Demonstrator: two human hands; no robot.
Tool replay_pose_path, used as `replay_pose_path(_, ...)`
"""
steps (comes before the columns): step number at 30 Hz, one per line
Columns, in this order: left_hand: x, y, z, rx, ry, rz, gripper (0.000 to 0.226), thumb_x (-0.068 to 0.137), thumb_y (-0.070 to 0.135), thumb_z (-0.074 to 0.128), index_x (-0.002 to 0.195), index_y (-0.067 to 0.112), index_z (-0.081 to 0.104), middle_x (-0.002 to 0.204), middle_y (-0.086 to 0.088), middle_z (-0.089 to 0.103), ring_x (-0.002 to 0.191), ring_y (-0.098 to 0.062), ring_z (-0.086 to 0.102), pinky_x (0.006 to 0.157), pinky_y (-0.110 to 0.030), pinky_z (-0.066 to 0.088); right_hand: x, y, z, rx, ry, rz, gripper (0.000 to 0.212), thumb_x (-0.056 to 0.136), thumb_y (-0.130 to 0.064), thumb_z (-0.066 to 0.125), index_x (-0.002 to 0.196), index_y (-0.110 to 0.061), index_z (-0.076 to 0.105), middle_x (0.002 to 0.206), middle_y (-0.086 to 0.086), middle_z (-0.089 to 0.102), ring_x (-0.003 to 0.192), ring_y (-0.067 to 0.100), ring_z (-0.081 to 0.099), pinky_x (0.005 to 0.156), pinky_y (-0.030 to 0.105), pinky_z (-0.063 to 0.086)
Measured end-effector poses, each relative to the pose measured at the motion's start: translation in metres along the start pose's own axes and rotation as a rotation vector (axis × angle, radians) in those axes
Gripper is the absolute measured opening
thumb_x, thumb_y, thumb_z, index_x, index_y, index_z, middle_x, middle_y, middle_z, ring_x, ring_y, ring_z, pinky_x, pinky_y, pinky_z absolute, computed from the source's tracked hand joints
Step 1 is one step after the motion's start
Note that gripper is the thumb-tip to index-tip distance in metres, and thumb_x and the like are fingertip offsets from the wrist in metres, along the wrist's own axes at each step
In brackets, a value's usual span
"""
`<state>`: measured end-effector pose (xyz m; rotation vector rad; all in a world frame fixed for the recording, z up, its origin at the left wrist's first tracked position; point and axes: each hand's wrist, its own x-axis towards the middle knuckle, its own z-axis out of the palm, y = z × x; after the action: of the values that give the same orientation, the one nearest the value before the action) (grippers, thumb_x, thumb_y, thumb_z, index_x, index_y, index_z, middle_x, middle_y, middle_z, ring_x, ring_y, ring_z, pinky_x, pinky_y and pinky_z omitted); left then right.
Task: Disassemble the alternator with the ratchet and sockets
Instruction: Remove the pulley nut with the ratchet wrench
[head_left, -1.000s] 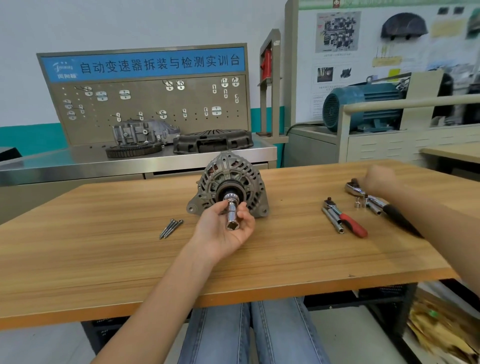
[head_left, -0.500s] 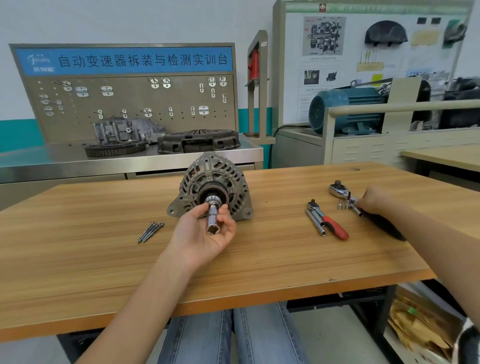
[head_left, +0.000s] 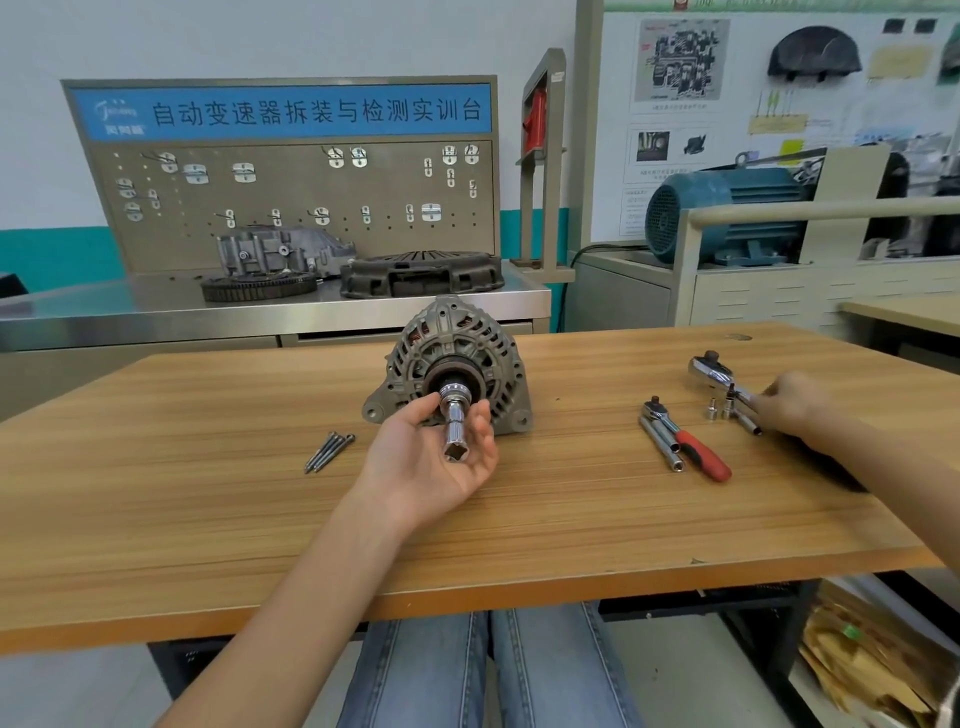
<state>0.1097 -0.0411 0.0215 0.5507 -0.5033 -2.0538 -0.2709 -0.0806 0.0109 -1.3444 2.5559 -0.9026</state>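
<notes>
Left hand (head_left: 436, 457), palm up, cradles the chrome deep socket (head_left: 455, 426) on the grey finned alternator (head_left: 452, 358) standing on the wooden tabletop (head_left: 208, 467). Right hand (head_left: 795, 402) apparently pinches the large chrome ratchet (head_left: 714, 371); a steel workbench (head_left: 156, 312) stands behind.

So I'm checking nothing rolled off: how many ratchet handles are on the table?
2. The red-handled ratchet lies right of the alternator. The larger black-handled ratchet lies farther right, under the right hand. The arm may hide others.

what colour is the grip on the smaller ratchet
Red, on the smaller ratchet lying on the table; seen in the head view.
</notes>
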Motion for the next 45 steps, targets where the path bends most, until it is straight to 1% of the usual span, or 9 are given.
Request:
replay_pose_path(2,0.0,0.0,0.0,0.002,-0.001,-0.005,0.038,0.094,0.029,0.044,0.109,-0.003,0.06,0.084,-0.009,0.063,0.065,-0.016,0.057,0.067,-0.028,0.044,-0.002,0.0,-0.003,0.07,0.021,-0.022,0.024,0.094,-0.008,0.051,0.1,0.013,0.061,0.1,0.03,0.061,0.081,0.034,0.053,0.08,0.048,0.048)
replay_pose_path(6,0.001,-0.001,0.001,-0.007,0.002,-0.001,0.035,0.094,0.028,0.045,0.109,-0.001,0.059,0.082,-0.008,0.064,0.066,-0.015,0.056,0.067,-0.028,0.044,-0.016,-0.015,-0.018,0.371,-0.038,-0.057,0.022,0.096,-0.014,0.051,0.102,0.003,0.061,0.078,0.014,0.055,0.064,0.021,0.048,0.055,0.031,0.041)
replay_pose_path(12,0.0,-0.002,0.004,-0.002,0.015,0.009,0.035,0.095,0.027,0.043,0.11,0.0,0.058,0.081,-0.008,0.065,0.067,-0.016,0.057,0.067,-0.027,0.044,-0.056,-0.075,-0.03,1.096,-0.668,-0.052,0.029,0.092,-0.038,0.051,0.096,-0.009,0.053,0.058,-0.004,0.043,0.041,0.006,0.04,0.038,0.018,0.039)
replay_pose_path(15,-0.001,-0.001,0.007,0.018,0.033,0.019,0.037,0.097,0.028,0.041,0.109,-0.003,0.058,0.085,-0.011,0.069,0.074,-0.019,0.062,0.073,-0.028,0.045,-0.085,-0.103,-0.017,0.927,-0.767,-0.155,0.035,0.095,-0.042,0.046,0.103,-0.008,0.053,0.047,-0.008,0.038,0.035,0.004,0.035,0.033,0.016,0.032)
replay_pose_path(21,-0.004,-0.001,0.011,0.099,0.067,0.052,0.034,0.103,0.023,0.035,0.123,0.002,0.052,0.106,-0.016,0.071,0.095,-0.027,0.068,0.082,-0.036,0.051,-0.136,-0.122,0.005,0.606,-0.817,-0.644,0.009,0.096,-0.012,0.049,0.103,-0.008,0.053,0.057,-0.005,0.052,0.044,0.007,0.045,0.042,0.018,0.039)
replay_pose_path(26,-0.006,-0.002,0.013,0.039,0.076,0.037,0.022,0.1,0.015,0.042,0.113,0.005,0.056,0.095,-0.022,0.071,0.083,-0.03,0.071,0.075,-0.04,0.058,-0.155,-0.131,0.005,0.491,-1.036,-0.677,0.015,0.096,-0.022,0.049,0.087,-0.011,0.045,0.052,-0.008,0.042,0.041,0.007,0.032,0.037,0.018,0.025)
replay_pose_path(31,-0.009,-0.005,0.016,-0.051,0.01,0.017,0.027,0.097,0.011,0.04,0.11,-0.006,0.056,0.085,-0.017,0.07,0.068,-0.024,0.07,0.053,-0.033,0.059,-0.172,-0.141,0.011,0.162,-0.91,-0.86,0.061,0.066,-0.072,0.049,0.071,-0.012,0.046,0.042,-0.007,0.037,0.034,0.01,0.03,0.037,0.021,0.026)
replay_pose_path(39,-0.006,-0.008,0.019,-0.02,0.112,0.069,0.024,0.1,0.017,0.043,0.088,0.001,0.056,0.058,-0.005,0.056,0.053,-0.016,0.055,0.056,-0.029,0.05,-0.176,-0.14,0.024,0.056,-0.545,-1.015,0.048,0.087,-0.054,0.054,0.068,-0.01,0.051,0.058,0.001,0.051,0.046,0.006,0.044,0.045,0.014,0.033)
replay_pose_path(45,-0.005,-0.008,0.018,-0.025,0.11,0.052,0.021,0.1,0.018,0.044,0.088,0.004,0.053,0.065,-0.003,0.052,0.058,-0.013,0.051,0.061,-0.026,0.047,-0.192,-0.144,0.036,0.016,-0.375,-1.054,0.025,0.085,-0.05,0.054,0.086,-0.026,0.049,0.071,-0.009,0.057,0.062,0.007,0.054,0.053,0.021,0.042)
